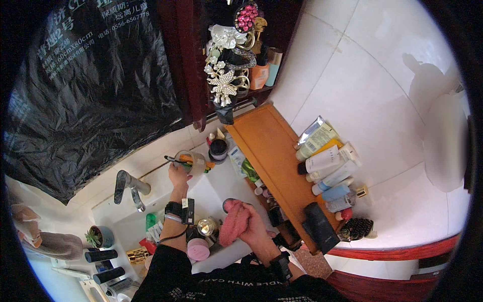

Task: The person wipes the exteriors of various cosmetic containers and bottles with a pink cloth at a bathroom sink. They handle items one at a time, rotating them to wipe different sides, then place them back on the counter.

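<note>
My left hand [179,175] reaches past the sink's far rim and grips a round, pale cup [197,162]. Orange and dark sticks stand in that cup, and a dark-handled one leans over its left edge; some of my fingers are hidden behind it. Bunched in my right hand [255,230] is a pink cloth [234,223], held over the sink's near right side. A small dark round end shows at the cloth's top; I cannot tell what it belongs to. Under my hands lie a pink round container [198,249] and a gold-and-clear jar [207,226].
A chrome faucet [132,189] rises at the sink's left. To the right, an orange-brown wooden shelf [269,151] carries several tubes, a dark pouch [320,227] and a black hairbrush [358,229]. A dark jar [218,150] stands behind the cup. Black plastic [90,100] hangs at upper left.
</note>
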`<control>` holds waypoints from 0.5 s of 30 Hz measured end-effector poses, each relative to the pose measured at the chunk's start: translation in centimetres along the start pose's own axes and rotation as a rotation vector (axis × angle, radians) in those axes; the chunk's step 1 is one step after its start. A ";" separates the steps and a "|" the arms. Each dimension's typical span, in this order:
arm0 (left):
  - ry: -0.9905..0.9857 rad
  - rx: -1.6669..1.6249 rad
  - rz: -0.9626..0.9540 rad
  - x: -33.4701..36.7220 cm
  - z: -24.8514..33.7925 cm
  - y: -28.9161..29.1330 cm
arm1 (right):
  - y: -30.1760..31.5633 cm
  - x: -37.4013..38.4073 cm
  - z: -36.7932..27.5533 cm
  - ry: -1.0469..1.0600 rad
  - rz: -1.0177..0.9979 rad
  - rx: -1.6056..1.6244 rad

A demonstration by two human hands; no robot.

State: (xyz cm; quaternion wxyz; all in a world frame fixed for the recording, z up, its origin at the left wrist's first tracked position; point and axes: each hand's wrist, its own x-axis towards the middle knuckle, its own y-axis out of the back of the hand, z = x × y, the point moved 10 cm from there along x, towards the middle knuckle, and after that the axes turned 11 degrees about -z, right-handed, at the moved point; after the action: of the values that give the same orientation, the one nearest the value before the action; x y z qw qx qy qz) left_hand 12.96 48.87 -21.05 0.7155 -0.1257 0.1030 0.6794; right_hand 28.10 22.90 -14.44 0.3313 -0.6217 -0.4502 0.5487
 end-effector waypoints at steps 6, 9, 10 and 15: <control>0.045 -0.040 0.104 1.0 0.9 3.5 | -0.6 -0.1 -1.3 0.077 -0.011 -0.060; 0.048 -0.101 0.041 0.6 1.2 3.6 | -1.3 -0.1 -1.2 0.061 -0.091 -0.009; 0.048 -0.128 0.045 0.3 1.1 3.3 | -1.4 -0.1 -1.4 0.076 -0.092 -0.042; 0.026 -0.078 -0.285 -0.4 1.7 -2.3 | -0.3 0.0 -0.6 0.052 0.054 -0.015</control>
State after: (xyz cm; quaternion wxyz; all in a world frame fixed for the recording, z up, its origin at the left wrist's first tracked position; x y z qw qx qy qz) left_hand 15.22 48.89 -19.22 0.7978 -0.1756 0.0669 0.5729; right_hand 28.67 23.03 -14.08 0.3232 -0.6503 -0.4285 0.5376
